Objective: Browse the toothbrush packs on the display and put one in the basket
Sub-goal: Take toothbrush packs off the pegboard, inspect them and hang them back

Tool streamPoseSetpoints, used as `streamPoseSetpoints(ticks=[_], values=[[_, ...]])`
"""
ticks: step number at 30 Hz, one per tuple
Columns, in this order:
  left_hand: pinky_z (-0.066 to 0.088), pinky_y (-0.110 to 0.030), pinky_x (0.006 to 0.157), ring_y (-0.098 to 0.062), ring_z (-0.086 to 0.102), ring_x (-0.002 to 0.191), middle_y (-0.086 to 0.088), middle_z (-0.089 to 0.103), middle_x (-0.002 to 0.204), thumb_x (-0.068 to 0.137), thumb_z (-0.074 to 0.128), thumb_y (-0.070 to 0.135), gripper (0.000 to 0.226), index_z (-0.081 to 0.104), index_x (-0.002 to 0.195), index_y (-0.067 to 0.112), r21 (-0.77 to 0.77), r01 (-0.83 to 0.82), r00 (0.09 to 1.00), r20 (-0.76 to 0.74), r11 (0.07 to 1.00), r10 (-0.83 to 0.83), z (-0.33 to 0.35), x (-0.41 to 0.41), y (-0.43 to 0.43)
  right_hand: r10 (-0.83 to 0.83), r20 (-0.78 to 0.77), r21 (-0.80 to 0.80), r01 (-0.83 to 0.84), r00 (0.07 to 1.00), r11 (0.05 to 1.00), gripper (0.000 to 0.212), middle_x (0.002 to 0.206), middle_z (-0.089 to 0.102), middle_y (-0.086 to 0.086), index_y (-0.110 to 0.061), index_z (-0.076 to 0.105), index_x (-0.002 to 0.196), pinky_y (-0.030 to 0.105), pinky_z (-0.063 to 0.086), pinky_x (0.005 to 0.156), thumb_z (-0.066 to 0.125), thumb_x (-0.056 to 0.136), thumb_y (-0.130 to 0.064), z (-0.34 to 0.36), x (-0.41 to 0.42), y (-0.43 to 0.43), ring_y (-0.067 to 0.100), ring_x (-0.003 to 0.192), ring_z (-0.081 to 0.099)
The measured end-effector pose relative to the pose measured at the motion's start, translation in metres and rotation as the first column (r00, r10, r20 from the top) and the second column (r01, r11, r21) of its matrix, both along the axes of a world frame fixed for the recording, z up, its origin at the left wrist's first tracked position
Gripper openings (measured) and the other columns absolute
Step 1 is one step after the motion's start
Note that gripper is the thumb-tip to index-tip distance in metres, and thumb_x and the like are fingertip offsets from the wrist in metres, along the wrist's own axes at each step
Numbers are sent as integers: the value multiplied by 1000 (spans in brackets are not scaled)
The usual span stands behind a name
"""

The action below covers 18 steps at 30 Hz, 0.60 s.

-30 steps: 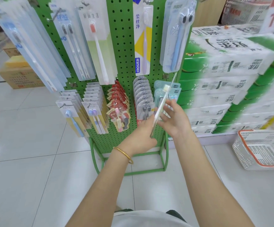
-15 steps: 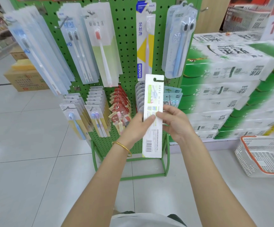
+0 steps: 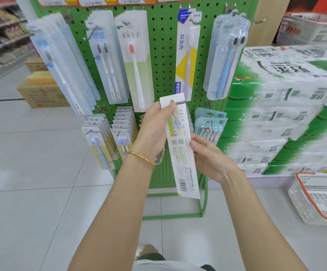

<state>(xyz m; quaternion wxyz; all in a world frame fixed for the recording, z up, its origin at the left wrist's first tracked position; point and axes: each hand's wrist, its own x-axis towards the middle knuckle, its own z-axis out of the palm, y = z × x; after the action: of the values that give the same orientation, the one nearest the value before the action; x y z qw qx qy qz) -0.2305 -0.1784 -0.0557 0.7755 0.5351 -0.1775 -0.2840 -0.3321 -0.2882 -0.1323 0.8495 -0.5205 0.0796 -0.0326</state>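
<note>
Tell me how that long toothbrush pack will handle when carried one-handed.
Probably light: the left hand and right hand pinch the toothbrush pack with fingertips only. Likely fairly stiff: the long card looks straight below both grips, unsupported. Flat and thin, so it should slide, not roll.

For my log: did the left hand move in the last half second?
Yes: left hand rose along the white cardboard toothbrush pack, toward the yellow-and-white pack hanging above.
</note>
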Motion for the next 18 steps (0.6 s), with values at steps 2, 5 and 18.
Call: streamPoseSetpoints(ticks=[2,5,18], values=[[47,-34,74,-20,58,77,-1,59,70,94,51,13,11,54,83,13,-79,22,999,-25,997,-24,6,8,4,88,51,15,-89,995,996,78,123,59,21,-4,55,127,52,41,101,85,64,-39,3,10,7,32,111,56],[45,-33,73,-22,59,80,-3,63,70,94,46,15,8,52,94,9,-133,54,998,-17,990,-57,18,21,13,140,123,-25,-138,982,990,73,116,63,21,-1,58,122,50,49,94,85,64,-38,20,27,17,33,103,62],[48,-44,92,-20,60,98,-1,62,106,93,50,35,20,57,105,21,-59,-271,857,439,961,269,73,77,42,-541,376,-723,604,752,337,53,102,50,-10,-25,42,105,23,44,77,78,70,-41,116,124,66,6,91,49]])
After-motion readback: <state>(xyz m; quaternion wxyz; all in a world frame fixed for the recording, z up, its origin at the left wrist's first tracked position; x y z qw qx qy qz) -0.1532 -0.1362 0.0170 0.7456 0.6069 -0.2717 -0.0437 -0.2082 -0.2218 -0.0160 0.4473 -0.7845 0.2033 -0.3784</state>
